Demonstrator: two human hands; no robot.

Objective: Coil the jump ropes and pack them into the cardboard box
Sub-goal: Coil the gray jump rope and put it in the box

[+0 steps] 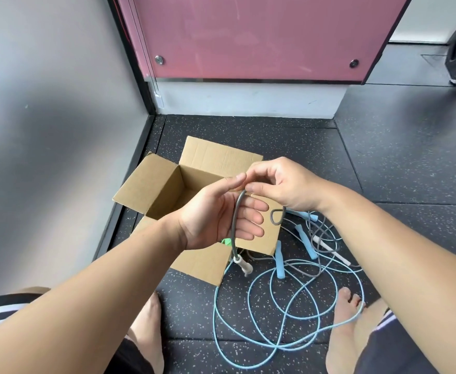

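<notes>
The left forearm (86, 292) reaches in from the lower left to the left hand (216, 217), palm up and fingers relaxed, with the grey rope (234, 220) lying across it. The rope's pale handle (244, 265) dangles below. Behind stands the cardboard box (164, 184), flaps spread, on the speckled floor (396, 171). The right hand (283, 184) pinches the grey rope's top. The blue rope (275, 306) sprawls loose, crossing the right foot (348, 319).

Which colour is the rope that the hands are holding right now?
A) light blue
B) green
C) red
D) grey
D: the right hand pinches a grey rope that hangs down across the fingers of the left hand.
</notes>
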